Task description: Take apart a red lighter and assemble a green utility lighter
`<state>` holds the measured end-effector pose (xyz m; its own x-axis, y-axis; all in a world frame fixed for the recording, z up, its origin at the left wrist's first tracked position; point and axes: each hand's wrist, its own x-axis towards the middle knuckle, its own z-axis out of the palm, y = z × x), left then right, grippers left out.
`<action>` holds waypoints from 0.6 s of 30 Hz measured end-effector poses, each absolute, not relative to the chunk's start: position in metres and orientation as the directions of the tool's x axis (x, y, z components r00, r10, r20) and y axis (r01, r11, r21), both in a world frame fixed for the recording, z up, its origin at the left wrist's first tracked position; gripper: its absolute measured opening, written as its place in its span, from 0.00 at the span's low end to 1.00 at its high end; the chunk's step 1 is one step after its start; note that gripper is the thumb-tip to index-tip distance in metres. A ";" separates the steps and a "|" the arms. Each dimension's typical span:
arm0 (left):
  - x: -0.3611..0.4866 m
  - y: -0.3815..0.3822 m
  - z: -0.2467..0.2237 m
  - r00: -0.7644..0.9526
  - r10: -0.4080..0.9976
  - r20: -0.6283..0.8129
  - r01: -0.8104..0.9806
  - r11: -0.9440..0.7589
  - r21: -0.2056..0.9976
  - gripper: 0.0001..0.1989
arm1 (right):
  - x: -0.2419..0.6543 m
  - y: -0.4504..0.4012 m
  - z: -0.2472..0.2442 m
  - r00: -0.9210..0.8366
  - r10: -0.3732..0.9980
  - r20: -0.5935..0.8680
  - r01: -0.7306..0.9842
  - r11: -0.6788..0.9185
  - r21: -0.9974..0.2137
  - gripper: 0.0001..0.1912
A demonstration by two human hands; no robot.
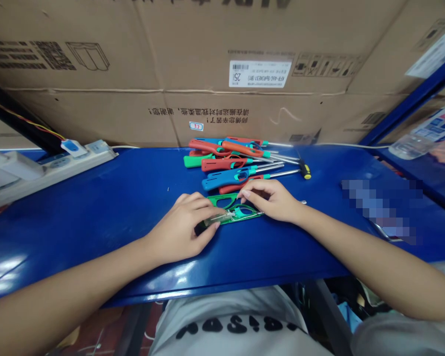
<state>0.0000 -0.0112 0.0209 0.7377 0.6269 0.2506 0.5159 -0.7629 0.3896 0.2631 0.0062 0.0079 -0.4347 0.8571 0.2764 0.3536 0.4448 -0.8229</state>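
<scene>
On the blue table lies a green long-necked lighter with its casing opened, showing a clear fuel tank, thin wires and a teal part. My left hand wraps its fingers and thumb around the tank end. Just behind, an empty-looking green casing half rests on the table. My right hand pinches thumb and fingertips together over the lighter's neck side; whatever is between them is too small to make out. Beyond both hands sits a pile of red, blue, orange and green lighters with metal necks.
A yellow-and-black tool lies right of the pile. On the left is a power strip with plugs. A blurred flat object lies at the right. A large cardboard box stands behind the table; a plastic bottle is far right.
</scene>
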 end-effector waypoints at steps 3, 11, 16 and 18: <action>0.000 -0.012 0.024 0.740 0.625 0.248 0.508 -0.761 0.403 0.11 | 0.264 0.007 0.008 -0.440 0.849 0.292 0.365 0.466 -0.806 0.16; 0.001 -0.011 0.024 0.755 0.609 0.241 0.497 -0.772 0.396 0.08 | 0.267 0.007 0.006 -0.481 0.821 0.307 0.420 0.523 -0.741 0.16; -0.001 -0.009 0.020 0.764 0.598 0.243 0.499 -0.786 0.365 0.08 | 0.266 0.007 0.006 -0.518 0.791 0.327 0.428 0.570 -0.701 0.15; -0.002 -0.009 0.020 0.773 0.585 0.244 0.491 -0.796 0.354 0.08 | 0.266 0.007 0.007 -0.536 0.776 0.333 0.419 0.586 -0.693 0.14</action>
